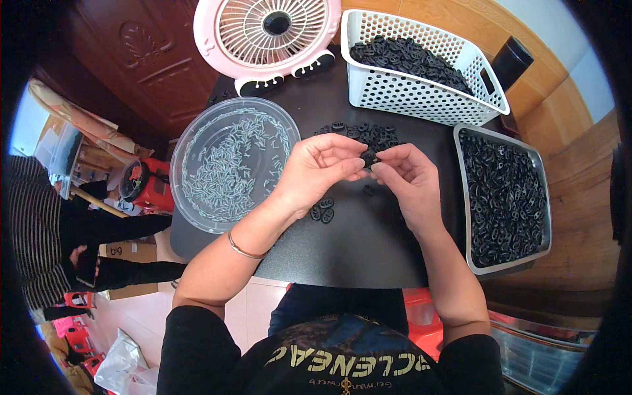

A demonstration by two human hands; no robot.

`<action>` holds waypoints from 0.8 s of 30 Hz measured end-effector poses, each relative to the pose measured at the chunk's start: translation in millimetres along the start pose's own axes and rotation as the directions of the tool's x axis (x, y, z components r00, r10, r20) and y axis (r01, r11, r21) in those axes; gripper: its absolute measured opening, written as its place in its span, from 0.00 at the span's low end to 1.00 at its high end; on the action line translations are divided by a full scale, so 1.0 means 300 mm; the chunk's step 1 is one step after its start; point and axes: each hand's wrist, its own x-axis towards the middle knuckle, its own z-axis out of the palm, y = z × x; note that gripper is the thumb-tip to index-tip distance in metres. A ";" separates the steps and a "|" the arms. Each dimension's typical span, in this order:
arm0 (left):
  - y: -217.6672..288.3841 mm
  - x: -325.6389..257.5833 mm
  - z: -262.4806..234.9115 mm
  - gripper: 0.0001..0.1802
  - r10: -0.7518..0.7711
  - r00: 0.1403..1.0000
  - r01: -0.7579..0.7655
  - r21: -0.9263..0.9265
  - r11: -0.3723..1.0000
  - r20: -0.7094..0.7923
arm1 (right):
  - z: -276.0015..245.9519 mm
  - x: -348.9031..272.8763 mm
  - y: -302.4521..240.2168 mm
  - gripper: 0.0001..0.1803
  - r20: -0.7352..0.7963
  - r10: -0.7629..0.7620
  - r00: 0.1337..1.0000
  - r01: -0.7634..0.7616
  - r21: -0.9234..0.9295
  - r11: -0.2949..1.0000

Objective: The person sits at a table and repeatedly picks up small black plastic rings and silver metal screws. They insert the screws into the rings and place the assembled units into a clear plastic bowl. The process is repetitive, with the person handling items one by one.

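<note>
Above the black table (342, 250), my left hand (316, 164) and my right hand (409, 178) meet, fingertips pinched around a small black plastic piece (369, 157). The fingers cover most of it. Just beyond my fingers spreads a loose pile of small black oval pieces with holes (378, 134). A few more ovals (322, 212) lie under my left wrist, and a single black piece (368, 189) rests below my fingertips. To the left of my left hand stands a round clear plastic tub (176, 181) with many small silvery springs (227, 174) in it.
A white perforated basket (421, 99) of black pieces stands at the back right. Along the right edge sits a metal tray (463, 191) full of black ovals. A pink fan (263, 59) is at the back. On the left, another person (46, 230) holds a phone.
</note>
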 end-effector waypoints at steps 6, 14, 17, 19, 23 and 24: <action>-0.001 0.000 0.000 0.11 0.018 1.000 -0.019 0.035 0.999 0.008 | -0.001 -0.002 -0.004 0.07 0.002 -0.005 1.000 0.005 0.009 1.000; -0.004 -0.004 0.001 0.10 0.054 0.998 -0.057 0.150 0.987 0.026 | -0.006 0.001 0.002 0.07 -0.004 0.001 1.000 -0.001 -0.014 1.000; -0.003 -0.009 0.005 0.10 0.070 0.997 -0.074 0.139 0.987 0.036 | -0.005 -0.002 -0.001 0.07 -0.011 0.003 1.000 -0.003 -0.011 1.000; -0.001 -0.011 0.006 0.10 0.077 0.996 -0.081 0.153 0.985 0.035 | -0.005 -0.003 -0.001 0.07 -0.011 -0.003 1.000 0.003 -0.006 1.000; -0.004 -0.013 0.004 0.10 0.087 0.995 -0.092 0.161 0.983 0.041 | -0.003 -0.003 -0.002 0.06 -0.004 -0.010 1.000 0.010 -0.001 1.000; -0.003 -0.014 0.004 0.11 0.083 0.996 -0.089 0.177 0.980 0.044 | -0.004 -0.002 -0.002 0.06 0.005 -0.014 1.000 0.014 0.001 1.000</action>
